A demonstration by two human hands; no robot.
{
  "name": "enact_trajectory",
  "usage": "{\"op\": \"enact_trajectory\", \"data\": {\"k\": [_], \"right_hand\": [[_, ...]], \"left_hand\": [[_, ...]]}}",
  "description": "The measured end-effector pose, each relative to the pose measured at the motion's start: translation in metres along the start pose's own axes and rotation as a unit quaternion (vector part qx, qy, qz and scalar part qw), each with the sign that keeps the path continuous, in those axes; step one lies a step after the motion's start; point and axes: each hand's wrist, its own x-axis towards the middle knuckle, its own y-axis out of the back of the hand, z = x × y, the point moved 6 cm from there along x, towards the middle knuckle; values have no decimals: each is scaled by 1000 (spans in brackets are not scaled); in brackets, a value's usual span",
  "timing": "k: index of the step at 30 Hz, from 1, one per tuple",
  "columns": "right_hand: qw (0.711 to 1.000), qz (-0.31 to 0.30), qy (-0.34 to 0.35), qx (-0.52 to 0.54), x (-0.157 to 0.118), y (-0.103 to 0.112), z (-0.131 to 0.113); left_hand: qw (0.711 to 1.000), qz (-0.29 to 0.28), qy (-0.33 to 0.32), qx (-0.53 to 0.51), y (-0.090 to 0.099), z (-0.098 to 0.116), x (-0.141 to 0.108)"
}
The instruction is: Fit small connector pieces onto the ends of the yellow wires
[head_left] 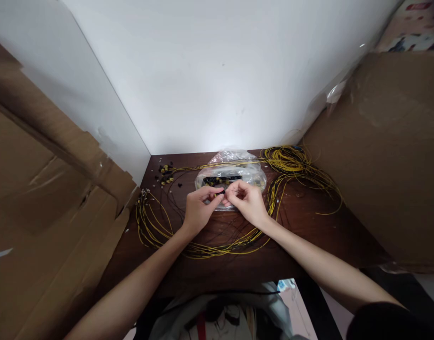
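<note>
Between the thumb and fingers of my left hand [198, 210] is a small black connector [220, 193] with a touch of yellow at one end. My right hand [250, 203] is closed in a pinch just beside it; whatever its fingertips hold is too small to make out. Beneath and behind both hands lies a clear plastic bag [231, 158] with black and yellow parts [222, 180] in or on it. Yellow and black wires [217, 249] curve across the table in front of my wrists.
A thick coil of yellow wires [288, 163] lies at the back right of the dark wooden table [309, 236]. Small black and yellow connectors [165, 174] cluster at the back left. Cardboard [43, 203] flanks the left, a cardboard box [387, 156] the right, and a white wall [210, 85] the back.
</note>
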Motion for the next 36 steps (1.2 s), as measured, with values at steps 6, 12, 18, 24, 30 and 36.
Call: {"op": "enact_trajectory", "data": {"k": [6,12,18,24,30,36], "right_hand": [[1000,-9,4,2,1,0,4],[998,-20,-13,50,3,-1,7],[999,-15,-12,42,2,-1,5],[999,-3,-16,38,1,-2,7],[999,0,-26,47,1,-4,9],[999,-4,-16,47,2,-3,8]], "left_hand": [[1000,8,-24,13,1,5,0],[1000,-9,-19,-6,0,5,0],[1000,-1,-19,4,1,3,1],[1000,6,-30,6,1,7,1],[999,11,-48,9,0,10,1],[997,12,-70,30,1,15,3]]}}
